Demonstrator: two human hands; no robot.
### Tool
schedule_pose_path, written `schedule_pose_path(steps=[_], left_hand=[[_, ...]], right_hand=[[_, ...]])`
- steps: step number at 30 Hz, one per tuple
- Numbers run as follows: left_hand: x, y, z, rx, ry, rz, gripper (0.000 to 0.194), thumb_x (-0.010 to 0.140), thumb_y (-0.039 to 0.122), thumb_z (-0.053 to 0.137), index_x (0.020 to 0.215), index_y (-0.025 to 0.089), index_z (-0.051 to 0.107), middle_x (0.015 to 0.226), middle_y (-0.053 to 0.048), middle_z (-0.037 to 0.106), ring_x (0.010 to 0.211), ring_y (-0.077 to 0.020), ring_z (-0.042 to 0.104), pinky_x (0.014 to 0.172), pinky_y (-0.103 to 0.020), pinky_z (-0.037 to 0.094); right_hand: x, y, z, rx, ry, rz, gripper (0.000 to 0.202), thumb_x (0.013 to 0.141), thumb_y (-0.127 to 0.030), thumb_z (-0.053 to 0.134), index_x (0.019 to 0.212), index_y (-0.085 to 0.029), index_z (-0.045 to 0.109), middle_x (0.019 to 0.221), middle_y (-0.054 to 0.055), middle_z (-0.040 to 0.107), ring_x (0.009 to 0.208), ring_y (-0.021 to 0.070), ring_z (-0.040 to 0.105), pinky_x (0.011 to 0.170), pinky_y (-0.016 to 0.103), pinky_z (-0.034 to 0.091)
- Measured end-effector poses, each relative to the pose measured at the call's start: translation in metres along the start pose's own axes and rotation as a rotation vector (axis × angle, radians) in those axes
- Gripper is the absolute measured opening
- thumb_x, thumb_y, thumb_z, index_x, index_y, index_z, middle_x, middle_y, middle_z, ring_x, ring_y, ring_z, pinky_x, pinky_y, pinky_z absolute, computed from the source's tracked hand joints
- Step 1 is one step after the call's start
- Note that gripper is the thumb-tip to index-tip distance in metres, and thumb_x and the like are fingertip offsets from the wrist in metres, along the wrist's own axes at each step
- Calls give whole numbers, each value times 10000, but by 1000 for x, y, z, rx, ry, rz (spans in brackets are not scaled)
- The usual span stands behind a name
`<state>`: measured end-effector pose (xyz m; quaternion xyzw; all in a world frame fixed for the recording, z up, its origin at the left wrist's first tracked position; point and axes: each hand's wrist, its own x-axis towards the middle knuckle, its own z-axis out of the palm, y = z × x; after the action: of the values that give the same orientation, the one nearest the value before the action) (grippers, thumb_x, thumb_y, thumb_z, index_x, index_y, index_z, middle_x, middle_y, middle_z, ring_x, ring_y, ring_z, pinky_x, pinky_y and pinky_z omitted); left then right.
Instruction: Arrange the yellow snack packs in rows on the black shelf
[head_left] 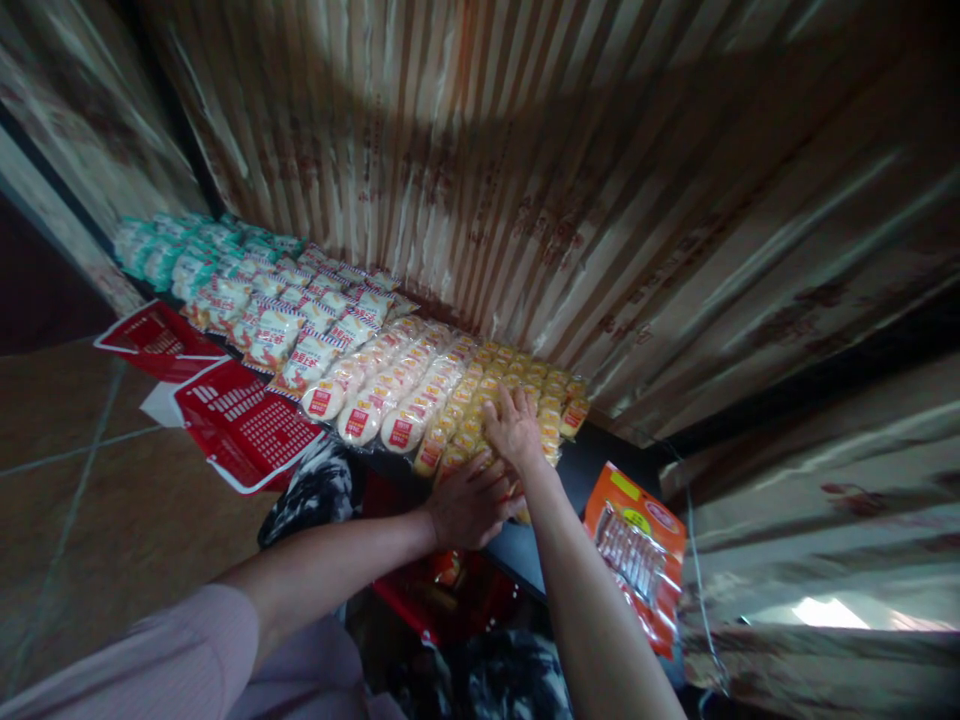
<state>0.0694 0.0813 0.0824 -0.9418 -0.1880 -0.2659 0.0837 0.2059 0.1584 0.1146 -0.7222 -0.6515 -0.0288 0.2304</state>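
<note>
Rows of small yellow snack packets (471, 400) lie close together on a dark tabletop (577, 465). My right hand (514, 428) rests on top of these packets with its fingers spread. Just in front of it, my left hand (472, 498) lies at the near ends of the rows, its fingers stretched over the packets and partly overlapping them. Beside the yellow rows are long clear packs of pale round crackers (409, 425). Some packets under both hands are hidden.
White snack bags (274, 335) and green-white bags (195, 250) continue to the left. An orange pouch of sticks (637, 550) lies at the right. Red printed bags (244, 420) hang at the front edge, and a red container (450, 600) sits below. A curtain (420, 150) stands behind.
</note>
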Motion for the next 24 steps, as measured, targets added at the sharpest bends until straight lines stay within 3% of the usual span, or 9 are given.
schedule_pose_path(steps=[6,18,21,24], left_hand=[[0,1,-1,1,-17,-4,427,882,313,521,1292,204,472,1400,-98,454,1357,-279,335,1165,-494,152],[2,2,-7,18,-29,-17,455,850,314,552,1283,200,472,1389,-101,463,1324,-293,372,1126,-483,220],[2,2,-8,23,-34,-21,497,848,312,552,1321,210,440,1411,-97,443,1347,-287,344,1128,-475,223],[2,3,-7,26,-57,-25,516,853,317,548,1345,230,421,1448,-90,407,1374,-291,305,1121,-487,234]], right_hand=[[4,4,2,19,-31,-11,548,907,-377,371,1355,-79,477,1389,210,457,1337,316,349,1070,479,304],[3,0,3,197,7,-1,526,886,-417,379,1304,-134,526,1376,180,470,1333,332,348,1072,545,294],[3,0,-6,264,6,-4,522,889,-457,360,1280,-164,544,1361,152,499,1335,308,356,1085,540,286],[1,4,-24,319,38,-4,594,899,-500,304,1271,-109,552,1396,172,469,1364,287,331,1114,488,272]])
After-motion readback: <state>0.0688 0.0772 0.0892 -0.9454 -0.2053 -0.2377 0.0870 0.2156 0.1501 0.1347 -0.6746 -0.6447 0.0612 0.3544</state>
